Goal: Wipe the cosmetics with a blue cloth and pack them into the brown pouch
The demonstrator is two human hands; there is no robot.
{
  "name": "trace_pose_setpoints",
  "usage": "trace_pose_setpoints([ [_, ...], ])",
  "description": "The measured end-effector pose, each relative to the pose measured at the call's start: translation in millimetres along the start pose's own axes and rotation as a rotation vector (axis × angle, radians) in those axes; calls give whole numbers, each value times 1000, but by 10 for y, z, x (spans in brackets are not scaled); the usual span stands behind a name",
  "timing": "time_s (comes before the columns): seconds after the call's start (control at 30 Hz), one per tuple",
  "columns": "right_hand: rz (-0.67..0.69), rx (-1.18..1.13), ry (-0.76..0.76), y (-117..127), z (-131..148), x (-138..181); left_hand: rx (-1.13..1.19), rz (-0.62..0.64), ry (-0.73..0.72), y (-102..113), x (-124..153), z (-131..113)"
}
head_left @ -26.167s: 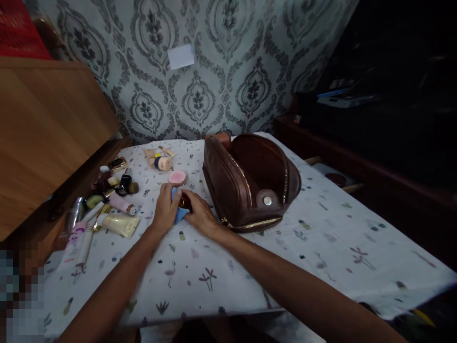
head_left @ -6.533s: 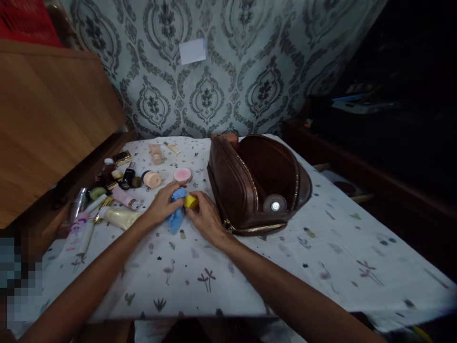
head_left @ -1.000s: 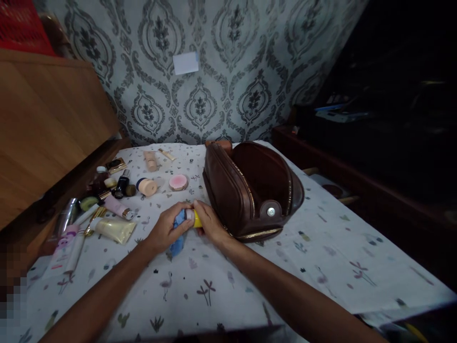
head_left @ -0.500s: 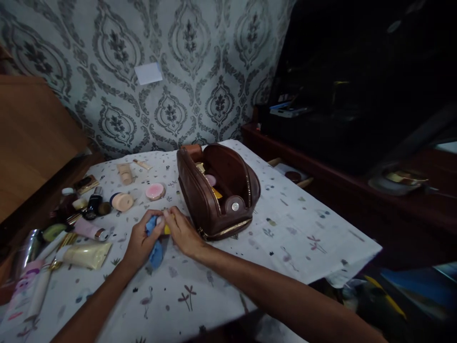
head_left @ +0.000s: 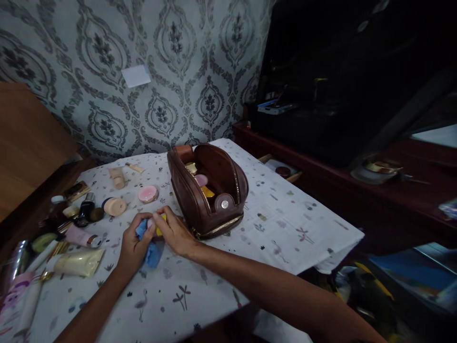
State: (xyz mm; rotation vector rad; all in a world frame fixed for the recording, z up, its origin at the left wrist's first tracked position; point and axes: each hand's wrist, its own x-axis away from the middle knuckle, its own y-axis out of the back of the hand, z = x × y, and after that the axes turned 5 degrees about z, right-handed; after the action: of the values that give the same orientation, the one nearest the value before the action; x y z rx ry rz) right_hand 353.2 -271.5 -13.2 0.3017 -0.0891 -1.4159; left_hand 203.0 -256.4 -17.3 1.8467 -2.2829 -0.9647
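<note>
My left hand (head_left: 134, 243) is closed on a crumpled blue cloth (head_left: 153, 255), part of which hangs below the fingers. Fingers of my right hand (head_left: 176, 232) wrap round a small yellow item (head_left: 161, 225), mostly hidden, and its kind cannot be made out. Both hands meet just above the table, with the cloth against the yellow item. Close behind my right hand stands a brown leather toiletry bag (head_left: 189, 202), unzipped and gaping. Inside it lie a pink round item (head_left: 202, 179) and a yellow item (head_left: 207, 192). A pink round compact (head_left: 148, 193) rests beyond my left hand.
Several cosmetics crowd the table's left side, among them a cream tube (head_left: 76, 263), a pink tube (head_left: 81, 236), a beige round jar (head_left: 116, 206) and a beige tube (head_left: 116, 177). A patterned cloth (head_left: 285, 228) covers the table. A dark cabinet (head_left: 321, 200) stands on the right.
The view has swung slightly right, so everything sits further left. My hands stay together on the cloth and yellow item, and a bit more yellow shows.
</note>
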Motion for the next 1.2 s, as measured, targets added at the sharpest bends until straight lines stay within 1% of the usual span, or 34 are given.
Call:
trace_pose_setpoints([
  [0.1, 4, -35, -3, 28, 87, 38, 83, -69, 49, -25, -33, -21],
  [0.2, -5, -23, 78, 71, 161, 79, 261, -105, 142, -70, -69, -72],
  [0.3, 29, 7, 157, 124, 208, 109, 430, -136, 191, -110, -76, -146],
  [0.37, 48, 27, 173, 161, 234, 129, 458, -157, 187, -119, -64, -203],
  [0.57, 30, 118, 236, 327, 401, 260, 330, -218, 74, -112, -71, -405],
  [0.63, 18, 152, 301, 423, 499, 326, 376, -240, 64, -144, -112, -482],
  [0.7, -3, 170, 388, 539, 598, 395, 472, -247, 92, -201, -158, -571],
  [0.77, -41, 186, 439, 670, 681, 465, 559, -192, 149, -272, -187, -678],
  [0.83, -88, 197, 427, 812, 735, 529, 570, -37, 188, -343, -188, -808],
  [0.87, -120, 205, 413, 886, 751, 555, 544, 68, 180, -377, -178, -879],
  [0.93, -192, 216, 392, 1035, 760, 589, 452, 273, 114, -436, -149, -1026],
  [1.0, -277, 239, 376, 1176, 745, 596, 345, 412, 32, -488, -122, -1156],
  [1.1, -328, 266, 338, 1345, 690, 585, 122, 492, -8, -562, -109, -1275],
  [1.2, -285, 276, 307, 1444, 619, 602, -38, 514, -20, -620, -113, -1293],
])
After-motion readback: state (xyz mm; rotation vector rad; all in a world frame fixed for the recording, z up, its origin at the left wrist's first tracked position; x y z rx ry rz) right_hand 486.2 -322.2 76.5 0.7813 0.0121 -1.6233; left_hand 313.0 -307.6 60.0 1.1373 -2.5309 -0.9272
